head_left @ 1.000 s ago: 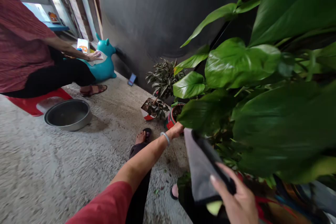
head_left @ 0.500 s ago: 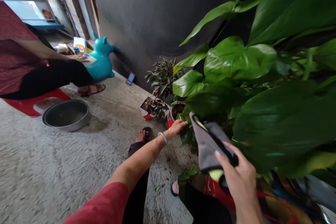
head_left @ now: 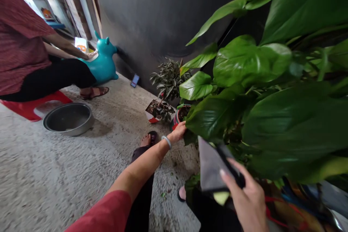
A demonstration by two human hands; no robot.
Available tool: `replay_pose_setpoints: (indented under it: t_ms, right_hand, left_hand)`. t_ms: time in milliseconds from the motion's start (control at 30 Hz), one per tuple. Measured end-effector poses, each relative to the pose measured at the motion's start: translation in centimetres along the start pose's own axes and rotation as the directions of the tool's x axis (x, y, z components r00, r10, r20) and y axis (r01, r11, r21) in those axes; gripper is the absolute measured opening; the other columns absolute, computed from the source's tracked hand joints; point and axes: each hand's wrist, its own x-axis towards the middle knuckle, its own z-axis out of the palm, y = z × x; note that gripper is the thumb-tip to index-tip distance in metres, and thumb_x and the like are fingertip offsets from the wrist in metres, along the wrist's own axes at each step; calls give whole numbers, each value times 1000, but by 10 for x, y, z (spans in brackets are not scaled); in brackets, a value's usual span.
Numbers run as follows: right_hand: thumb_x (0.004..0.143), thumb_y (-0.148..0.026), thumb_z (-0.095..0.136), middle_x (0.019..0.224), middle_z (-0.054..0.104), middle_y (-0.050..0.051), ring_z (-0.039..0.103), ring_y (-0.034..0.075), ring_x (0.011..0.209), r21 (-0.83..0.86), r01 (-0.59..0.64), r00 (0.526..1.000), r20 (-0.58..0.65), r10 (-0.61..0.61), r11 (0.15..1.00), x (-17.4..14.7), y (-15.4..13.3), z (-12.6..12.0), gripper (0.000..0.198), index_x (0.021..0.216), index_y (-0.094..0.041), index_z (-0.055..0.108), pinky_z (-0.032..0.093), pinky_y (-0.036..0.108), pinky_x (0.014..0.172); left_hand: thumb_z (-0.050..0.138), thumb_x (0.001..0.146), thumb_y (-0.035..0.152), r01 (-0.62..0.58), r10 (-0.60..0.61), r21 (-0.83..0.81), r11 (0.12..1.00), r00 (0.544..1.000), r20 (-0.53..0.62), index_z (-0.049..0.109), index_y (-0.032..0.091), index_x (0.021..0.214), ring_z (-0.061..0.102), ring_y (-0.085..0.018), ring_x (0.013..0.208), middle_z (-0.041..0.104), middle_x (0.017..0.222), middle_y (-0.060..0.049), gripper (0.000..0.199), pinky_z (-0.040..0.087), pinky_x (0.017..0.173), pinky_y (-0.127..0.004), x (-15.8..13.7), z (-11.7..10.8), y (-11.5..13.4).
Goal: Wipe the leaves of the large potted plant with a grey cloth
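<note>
My left hand [head_left: 178, 132], with a pale bangle at the wrist, is closed at the tip of a broad green leaf [head_left: 214, 116]. Its fingertips are partly hidden by the leaf's edge. In my right hand [head_left: 246, 192] is a folded grey cloth [head_left: 212, 168] with a black border and a yellow-green underside. The cloth hangs just below the leaf, apart from its upper face as far as I can see. Other large glossy leaves [head_left: 250, 58] of the same plant crowd around the right side.
Against the dark wall [head_left: 152, 14] stand a white-and-red planter [head_left: 152, 117] and a round striped pot [head_left: 175, 119]. A person [head_left: 24, 47] sits on a red stool [head_left: 32, 107] at left, hands on a teal animal-shaped toy [head_left: 102, 63]. A grey basin [head_left: 67, 117] rests on the concrete floor.
The cloth has moved down, uncovering more of the leaf. My left hand has shifted slightly left, and the leaf has swung into fuller view. The seated person has leaned forward.
</note>
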Motion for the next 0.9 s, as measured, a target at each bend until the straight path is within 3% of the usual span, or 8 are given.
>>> replay_pose_setpoints:
  t_ms: [67,200,333,467,533,633,767,900]
  right_hand:
    - [70,-59,61,114,74,17,66,36,112,-23,26,992,-123,-29,999,33,-12,22,64,116,-15,71,49,47,100]
    - [63,-41,60,99,78,14,71,34,98,-21,75,989,132,-71,997,38,-11,76,43,95,-18,76,53,46,93]
    - [66,-44,62,105,78,9,72,31,101,10,50,949,310,-50,999,-16,6,47,44,100,-22,78,55,40,92]
    - [71,-56,67,111,76,8,69,31,108,7,68,991,114,-68,998,-5,-5,3,52,111,-25,75,52,41,97]
    - [74,-55,63,117,74,11,66,32,112,-7,120,993,-11,-120,993,21,-14,18,54,116,-22,72,49,44,101]
    - [73,-44,55,117,73,16,67,33,109,-11,135,987,91,-134,991,41,-12,73,51,113,-16,73,49,48,101]
    - [68,-38,55,107,77,13,72,30,103,20,124,964,237,-125,992,-3,26,116,44,101,-18,77,54,42,95]
    - [72,-43,56,108,78,13,73,32,104,70,43,945,320,-64,997,-59,81,93,47,105,-17,77,56,44,95]
  left_hand:
    - [84,66,37,1,-1,-8,1000,1000,-2,71,12,78,67,-21,82,72,72,-6,30,52,75,-30,-2,4,0]
    - [87,60,34,26,-27,-36,999,999,-36,70,13,78,68,-23,81,72,72,-6,32,53,77,-32,-7,8,10]
    - [87,60,30,-15,18,34,999,996,-91,70,15,80,67,-22,83,72,72,-4,30,53,77,-30,-6,4,17]
    - [85,63,34,17,-15,52,999,999,-46,70,15,82,66,-19,77,72,74,-4,30,52,74,-29,-4,-2,10]
    - [85,62,38,32,-32,17,999,999,32,70,14,85,65,-18,72,72,77,-4,36,53,73,-29,-3,-4,3]
    - [85,61,38,-10,10,11,1000,999,34,70,14,86,65,-17,71,73,78,-5,38,52,73,-28,-5,-6,-1]
    - [86,60,36,-46,49,88,995,998,-29,71,13,83,67,-19,74,72,74,-6,36,50,70,-27,-11,-10,6]
    - [87,57,38,-40,44,118,992,999,-30,70,13,85,66,-18,69,72,75,-5,40,47,62,-25,-31,-15,15]
